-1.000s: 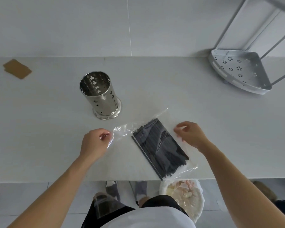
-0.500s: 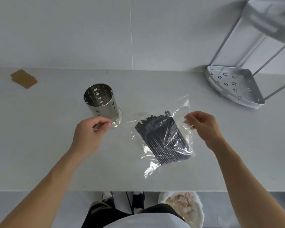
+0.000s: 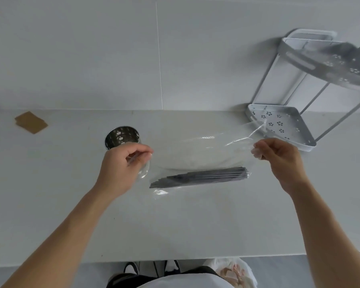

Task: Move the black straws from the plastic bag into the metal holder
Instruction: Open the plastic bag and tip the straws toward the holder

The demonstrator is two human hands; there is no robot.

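My left hand [image 3: 121,165] and right hand [image 3: 279,161] each pinch an end of the clear plastic bag [image 3: 197,154] above the white table [image 3: 71,215]. Thin black straws [image 3: 200,176] lie level inside it. The perforated metal holder [image 3: 121,137] stands behind my left hand.

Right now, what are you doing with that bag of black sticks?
Those are black straws inside a clear plastic bag. The left hand and the right hand each pinch an end of the bag, holding it up over the white counter. The straws are all in the bag; none are in the metal holder behind the left hand.

Both arms reach forward, left hand [image 3: 123,163] and right hand [image 3: 279,159] raised, fingers pinched.
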